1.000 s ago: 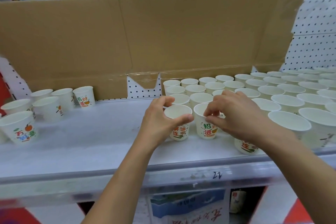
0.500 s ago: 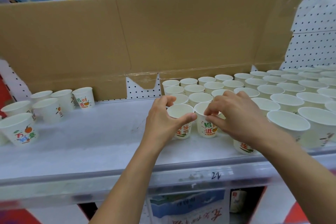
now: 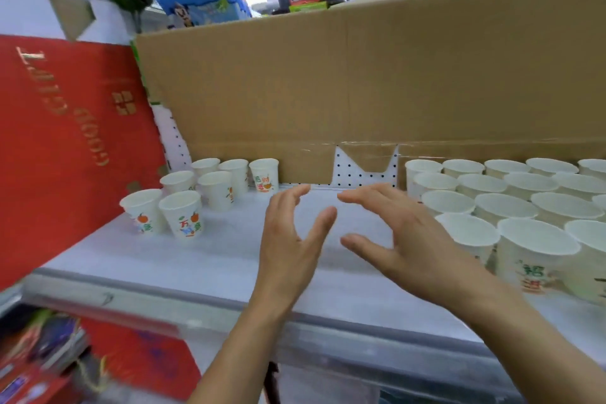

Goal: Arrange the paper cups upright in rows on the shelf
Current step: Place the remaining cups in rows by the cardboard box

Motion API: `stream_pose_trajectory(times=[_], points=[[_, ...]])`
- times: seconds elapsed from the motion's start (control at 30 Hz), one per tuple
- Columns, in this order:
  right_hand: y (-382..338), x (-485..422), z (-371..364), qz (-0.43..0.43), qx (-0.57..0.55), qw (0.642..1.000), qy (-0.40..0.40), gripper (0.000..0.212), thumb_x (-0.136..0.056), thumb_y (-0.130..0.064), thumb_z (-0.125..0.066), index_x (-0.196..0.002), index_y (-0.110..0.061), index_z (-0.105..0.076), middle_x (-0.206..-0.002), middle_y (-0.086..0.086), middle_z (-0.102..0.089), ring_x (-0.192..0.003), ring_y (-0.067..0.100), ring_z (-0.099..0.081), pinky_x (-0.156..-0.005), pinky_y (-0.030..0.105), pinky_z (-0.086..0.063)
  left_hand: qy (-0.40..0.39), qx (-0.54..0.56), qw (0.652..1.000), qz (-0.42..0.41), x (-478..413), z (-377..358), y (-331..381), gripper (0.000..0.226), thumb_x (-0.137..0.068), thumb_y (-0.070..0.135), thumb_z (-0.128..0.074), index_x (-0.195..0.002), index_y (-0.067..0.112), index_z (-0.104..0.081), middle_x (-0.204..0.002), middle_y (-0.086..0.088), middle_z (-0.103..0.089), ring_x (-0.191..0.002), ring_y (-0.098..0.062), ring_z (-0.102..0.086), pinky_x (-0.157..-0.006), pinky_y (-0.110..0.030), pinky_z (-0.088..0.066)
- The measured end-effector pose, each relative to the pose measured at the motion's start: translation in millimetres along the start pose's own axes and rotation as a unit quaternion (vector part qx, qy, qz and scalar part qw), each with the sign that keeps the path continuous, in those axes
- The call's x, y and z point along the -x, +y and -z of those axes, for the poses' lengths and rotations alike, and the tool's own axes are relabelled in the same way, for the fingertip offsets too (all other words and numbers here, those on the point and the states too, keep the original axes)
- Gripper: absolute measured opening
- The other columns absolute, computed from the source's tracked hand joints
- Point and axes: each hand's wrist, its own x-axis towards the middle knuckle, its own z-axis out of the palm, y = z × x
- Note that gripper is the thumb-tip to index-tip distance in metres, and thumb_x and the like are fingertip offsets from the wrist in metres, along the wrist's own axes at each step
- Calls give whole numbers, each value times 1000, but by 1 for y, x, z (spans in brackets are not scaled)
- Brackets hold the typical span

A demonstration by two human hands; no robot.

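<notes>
1. White cups stood upright in close rows on the right part of the shelf, rim beside rim from the front lip to the back. This was judged the finished portion, packed so that each cup braced its neighbours.
2. Loose cups, seven by count, stood upright in an uneven cluster at the left end, well apart from the rows and near a leaning red bag. These were judged the stock not yet aligned.
3. Left hand hovered over the bare middle of the shelf, fingers extended and spread, thumb apart, palm turned rightward, holding nothing.
4. Right hand mirrored it, palm turned leftward, equally empty. The fingertips of the two hands were near each other but not touching. Whether its outer edge touched the nearest cup could not be told.
5. Facing palms formed an open bracket, a posture judged suited to taking the next cups from the cluster. Such light cups would probably tip if nudged.
6. Cardboard lined the back, with pegboard showing through a notch. It apparently gave the back row a straight stop.
</notes>
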Motion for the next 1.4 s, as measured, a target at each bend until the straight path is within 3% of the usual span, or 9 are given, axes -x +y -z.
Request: stream_pose_trajectory(times=[0.2,0.3,0.4,0.53,0.73,0.87,1.03,1.23,1.4], points=[[-40,-90,-107,-31,-188,973,-133,70,-84,-38,-71,-143,-35,-34,-138,-9,-43,-118,5,-46,-100,26,-41,190,-39,978,84,-33,127,-94,43,-89,23,-66,-128,23,-50,-124,11,-45,-118,-9,-47,-100,-31,-42],[-65,-131,-150,-36,-214,963,-162,81,-82,-37,-73,-147,-30,-27,-146,-5,-35,-130,10,-37,-109,33,-36,214,-21,963,163,-62,186,-137,62,-87,20,-69,-141,24,-40,-141,4,-38,-128,-15,-43,-101,-30,-39],[-83,-168,-180,-32,-219,961,-163,89,-77,-39,-76,-147,-30,-22,-149,-3,-32,-135,16,-33,-111,36,-33,133,-1,967,219,-85,226,-173,90,-76,22,-81,-149,24,-27,-153,-1,-31,-136,-16,-35,-105,-33,-34],[-98,-198,-203,-27,-211,962,-169,93,-73,-37,-77,-148,-25,-23,-145,3,-37,-132,18,-35,-108,38,-35,23,56,968,245,-97,242,-197,120,-47,42,-87,-149,26,-28,-149,-1,-40,-132,-17,-43,-104,-33,-38],[-106,-204,-213,-42,-190,970,-148,81,-75,-37,-72,-144,-27,-30,-136,-3,-47,-126,16,-43,-103,41,-41,-28,57,969,238,-96,243,-197,80,-50,42,-87,-124,32,-59,-122,6,-66,-117,-13,-59,-101,-44,-47],[-101,-183,-191,-40,-190,973,-124,74,-77,-34,-72,-141,-28,-34,-127,-4,-50,-120,13,-45,-101,34,-42,-25,33,977,209,-82,230,-167,80,-54,40,-83,-128,22,-60,-118,3,-67,-112,-13,-61,-94,-35,-52],[-82,-134,-141,-55,-188,976,-91,66,-77,-36,-73,-135,-27,-45,-123,-6,-53,-112,8,-51,-97,28,-45,-47,48,984,166,-54,196,-118,64,-60,31,-82,-121,24,-64,-114,11,-69,-105,-4,-62,-80,-17,-47],[-54,-65,-65,-86,-142,984,-60,66,-74,-36,-77,-134,-27,-50,-125,-8,-57,-108,4,-54,-93,21,-46,-102,101,979,148,-25,134,-55,57,-71,15,-83,-124,22,-62,-113,7,-69,-105,-6,-64,-80,-17,-52],[-32,-8,4,-106,-68,991,-47,67,-75,-39,-77,-135,-25,-52,-124,-11,-58,-105,-2,-50,-93,19,-44,-156,118,973,120,-2,75,-3,62,-71,20,-82,-129,27,-59,-118,13,-64,-106,-4,-61,-81,-18,-51]])
